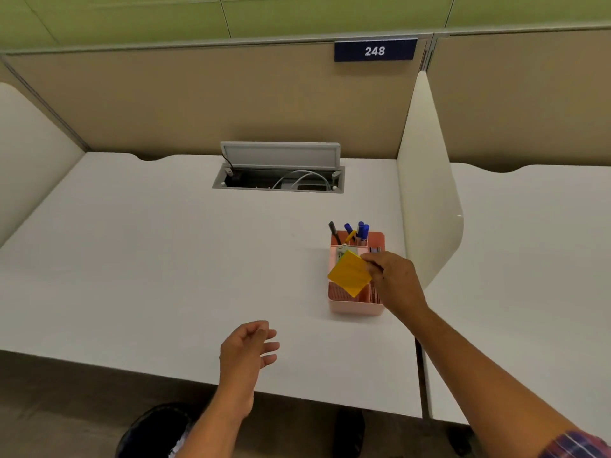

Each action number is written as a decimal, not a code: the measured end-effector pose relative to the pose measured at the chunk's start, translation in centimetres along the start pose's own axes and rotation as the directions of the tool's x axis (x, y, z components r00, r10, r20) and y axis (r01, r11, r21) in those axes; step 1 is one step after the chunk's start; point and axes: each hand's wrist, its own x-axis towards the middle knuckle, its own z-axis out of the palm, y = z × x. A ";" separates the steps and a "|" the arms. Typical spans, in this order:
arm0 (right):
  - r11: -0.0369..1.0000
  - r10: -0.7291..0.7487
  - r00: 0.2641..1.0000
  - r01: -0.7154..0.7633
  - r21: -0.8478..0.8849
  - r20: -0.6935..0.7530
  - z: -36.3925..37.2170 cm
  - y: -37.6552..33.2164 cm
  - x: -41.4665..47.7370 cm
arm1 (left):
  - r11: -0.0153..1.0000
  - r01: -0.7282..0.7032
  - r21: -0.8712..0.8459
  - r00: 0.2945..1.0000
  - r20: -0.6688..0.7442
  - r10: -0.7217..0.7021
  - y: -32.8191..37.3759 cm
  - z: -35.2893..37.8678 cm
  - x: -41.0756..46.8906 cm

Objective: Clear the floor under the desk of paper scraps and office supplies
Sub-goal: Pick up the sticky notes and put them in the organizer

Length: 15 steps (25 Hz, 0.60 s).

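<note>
The desk (165, 259) is spread across the middle of the frame and closed behind by a partition (198, 100), on which a number plate (375, 50) is fixed at upper right. A cable hatch (279, 185) is set into the desk's far centre. An organiser (357, 307) is placed right of centre, beside a side divider (426, 180), and pens (362, 229) are stood in its rear compartment. A sticky pad (349, 274) is pinched by the right hand (393, 279) over its front part. The left hand (248, 348) is held above the near edge, and a bin (155, 428) lies below at lower left.
</note>
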 end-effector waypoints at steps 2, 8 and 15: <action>0.999 0.020 0.997 -0.017 -0.036 0.077 0.7 1.0 0.2 | 1.000 0.008 0.009 1.000 -0.012 -0.008 0.5 1.0 0.7; 0.980 0.021 0.954 0.039 -0.193 0.299 3.3 1.8 -0.6 | 0.999 -0.004 0.037 0.999 0.034 0.003 2.2 3.5 2.7; 0.901 -0.037 0.980 0.117 -0.418 0.193 5.6 1.1 -1.5 | 0.945 -0.156 0.288 0.983 0.141 0.120 3.1 4.9 5.3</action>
